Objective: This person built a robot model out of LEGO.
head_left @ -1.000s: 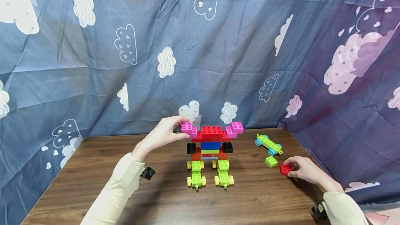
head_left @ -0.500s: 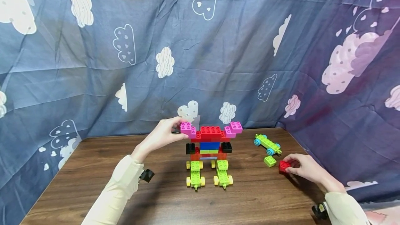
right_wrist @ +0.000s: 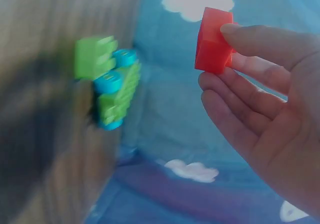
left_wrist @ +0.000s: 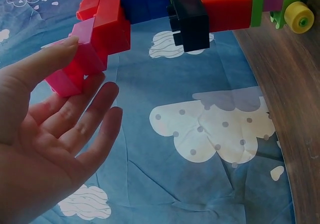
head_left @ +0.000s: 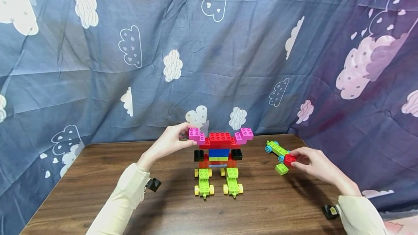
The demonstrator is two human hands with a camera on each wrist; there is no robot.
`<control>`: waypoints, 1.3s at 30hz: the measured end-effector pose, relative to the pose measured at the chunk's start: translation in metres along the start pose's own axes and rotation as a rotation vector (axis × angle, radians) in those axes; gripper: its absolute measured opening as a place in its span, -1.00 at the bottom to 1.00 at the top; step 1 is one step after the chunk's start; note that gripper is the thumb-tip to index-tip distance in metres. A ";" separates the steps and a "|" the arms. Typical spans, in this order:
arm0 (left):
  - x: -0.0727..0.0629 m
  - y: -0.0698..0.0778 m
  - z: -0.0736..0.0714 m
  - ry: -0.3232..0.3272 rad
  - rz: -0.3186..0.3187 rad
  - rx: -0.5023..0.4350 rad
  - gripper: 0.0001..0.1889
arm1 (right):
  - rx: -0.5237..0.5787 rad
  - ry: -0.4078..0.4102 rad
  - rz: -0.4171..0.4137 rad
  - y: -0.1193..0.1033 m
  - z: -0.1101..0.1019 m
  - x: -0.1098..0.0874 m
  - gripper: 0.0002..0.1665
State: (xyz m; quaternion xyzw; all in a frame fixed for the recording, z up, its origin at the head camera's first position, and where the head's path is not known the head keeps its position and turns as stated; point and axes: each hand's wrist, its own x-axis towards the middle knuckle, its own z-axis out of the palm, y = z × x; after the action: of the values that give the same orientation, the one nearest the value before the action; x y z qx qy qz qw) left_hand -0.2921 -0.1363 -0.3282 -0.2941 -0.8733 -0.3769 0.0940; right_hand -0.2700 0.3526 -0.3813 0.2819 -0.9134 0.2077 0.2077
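Observation:
A figure built of toy building bricks stands mid-table, with red bricks point(head_left: 220, 137) on top, a blue middle point(head_left: 219, 152) and black bricks point(head_left: 199, 155) at its sides. Two green wheeled bases point(head_left: 204, 184) with yellow wheels form its feet. My left hand point(head_left: 169, 142) pinches the pink brick point(head_left: 194, 133) at the figure's upper left; the left wrist view shows thumb and fingers on that pink brick point(left_wrist: 87, 44). On the right, my right hand point(head_left: 315, 160) holds a red brick point(right_wrist: 214, 41) between thumb and fingers, raised off the table.
A green wheeled base point(head_left: 277, 148) with blue wheels lies at the back right of the wooden table point(head_left: 261, 206). Beside it sits a loose green brick point(head_left: 282, 169). A blue curtain point(head_left: 153, 97) with cloud prints hangs behind and along the right side.
My right hand has lifted the red brick from the table and moved it up and left, where it overlaps the blue-wheeled base in the head view. My left hand stays on the pink brick.

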 end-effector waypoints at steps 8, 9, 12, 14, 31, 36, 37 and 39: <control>0.000 -0.002 0.001 0.010 0.007 -0.015 -0.52 | -0.058 0.052 -0.064 -0.035 -0.012 0.026 -0.64; 0.000 -0.002 0.002 0.010 0.007 -0.017 -0.52 | -0.058 0.056 -0.073 -0.039 -0.014 0.029 -0.63; 0.000 -0.002 0.002 0.008 0.007 -0.023 -0.53 | -0.051 0.069 -0.106 -0.050 -0.018 0.038 -0.61; 0.000 -0.002 0.002 0.008 0.005 -0.025 -0.54 | -0.049 0.077 -0.136 -0.056 -0.020 0.044 -0.60; -0.001 -0.002 0.002 0.007 0.002 -0.027 -0.53 | 0.000 0.049 -0.207 -0.095 -0.028 0.089 -0.59; 0.000 -0.003 0.003 0.004 0.003 -0.034 -0.53 | 0.005 0.060 -0.259 -0.102 -0.025 0.102 -0.61; 0.000 -0.004 0.003 0.004 0.004 -0.032 -0.53 | 0.006 0.061 -0.266 -0.103 -0.024 0.105 -0.60; 0.000 -0.004 0.003 0.005 0.007 -0.030 -0.53 | 0.004 0.060 -0.272 -0.107 -0.024 0.110 -0.60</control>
State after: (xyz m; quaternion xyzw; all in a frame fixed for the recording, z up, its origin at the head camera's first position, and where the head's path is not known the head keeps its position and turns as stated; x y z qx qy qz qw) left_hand -0.2943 -0.1364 -0.3326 -0.2976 -0.8662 -0.3905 0.0928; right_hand -0.2825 0.2367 -0.2791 0.3972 -0.8598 0.1880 0.2603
